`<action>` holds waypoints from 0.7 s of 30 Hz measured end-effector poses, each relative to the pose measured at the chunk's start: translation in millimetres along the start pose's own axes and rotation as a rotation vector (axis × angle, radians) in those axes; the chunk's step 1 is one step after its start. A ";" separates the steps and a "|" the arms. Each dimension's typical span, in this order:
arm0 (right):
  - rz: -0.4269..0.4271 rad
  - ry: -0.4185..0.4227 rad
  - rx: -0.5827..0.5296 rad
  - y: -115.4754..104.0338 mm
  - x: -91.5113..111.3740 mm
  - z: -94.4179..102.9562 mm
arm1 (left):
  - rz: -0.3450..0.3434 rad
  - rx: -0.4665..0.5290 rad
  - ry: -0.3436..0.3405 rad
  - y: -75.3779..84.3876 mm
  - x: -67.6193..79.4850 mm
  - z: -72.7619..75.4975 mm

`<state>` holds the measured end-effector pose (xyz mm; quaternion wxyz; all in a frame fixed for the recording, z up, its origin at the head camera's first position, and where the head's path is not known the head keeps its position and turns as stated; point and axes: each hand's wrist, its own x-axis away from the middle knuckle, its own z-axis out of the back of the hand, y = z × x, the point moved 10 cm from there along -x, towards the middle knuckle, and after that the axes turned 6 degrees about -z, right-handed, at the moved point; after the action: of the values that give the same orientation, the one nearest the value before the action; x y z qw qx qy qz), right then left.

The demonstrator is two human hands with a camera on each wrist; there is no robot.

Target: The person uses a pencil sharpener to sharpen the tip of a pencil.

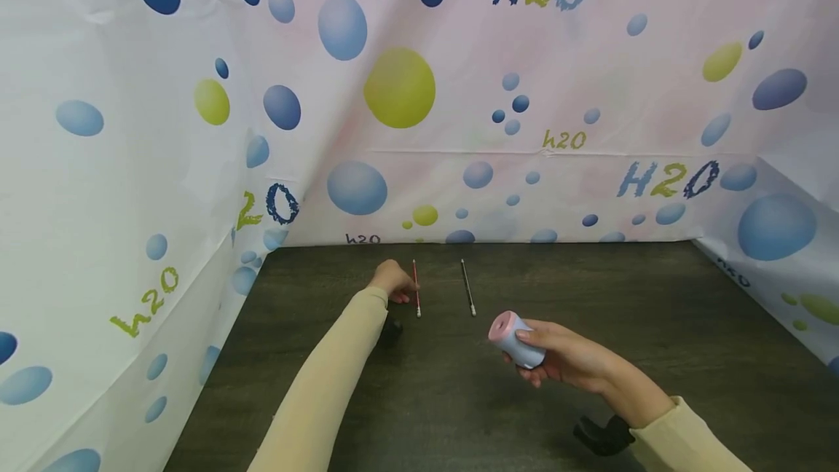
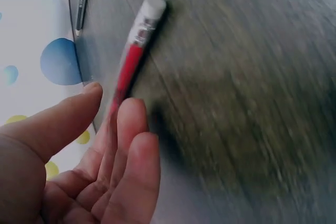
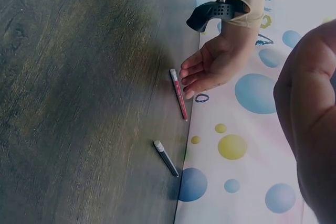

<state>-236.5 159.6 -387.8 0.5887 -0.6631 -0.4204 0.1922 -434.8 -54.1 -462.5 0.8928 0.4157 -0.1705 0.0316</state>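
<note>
My left hand (image 1: 392, 280) is at the far side of the table, right beside a red pencil (image 1: 418, 303) with a white eraser end. In the left wrist view its thumb and fingers are spread apart, and the pencil (image 2: 126, 74) runs partly hidden behind the fingertips. A black pencil (image 1: 468, 288) lies to the right of the red one. My right hand (image 1: 570, 355) grips a light blue, cylindrical pencil sharpener (image 1: 528, 350) above the table, its pink end with a hole tilted up to the left.
The dark wooden table (image 1: 459, 414) meets a white backdrop (image 1: 459, 144) printed with blue and green dots, which rises behind it and along both sides. A black wrist mount (image 1: 603, 435) sits under the right sleeve, and another wrist mount (image 3: 210, 15) shows on the left wrist.
</note>
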 end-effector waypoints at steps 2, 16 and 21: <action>0.007 -0.002 0.004 -0.6 0.8 0.3 | -0.002 0.023 -0.025 0.7 1.9 -1.2; 0.006 0.026 -0.004 -2.2 11.2 5.3 | 0.006 0.511 -0.275 33.1 6.2 -50.7; 0.022 0.024 -0.010 -2.2 14.6 6.3 | 0.022 0.552 -0.279 39.7 4.2 -66.7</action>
<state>-233.7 174.9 -383.7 0.5883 -0.6730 -0.4068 0.1886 -420.2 21.7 -471.9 0.7138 0.6410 -0.2807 0.0293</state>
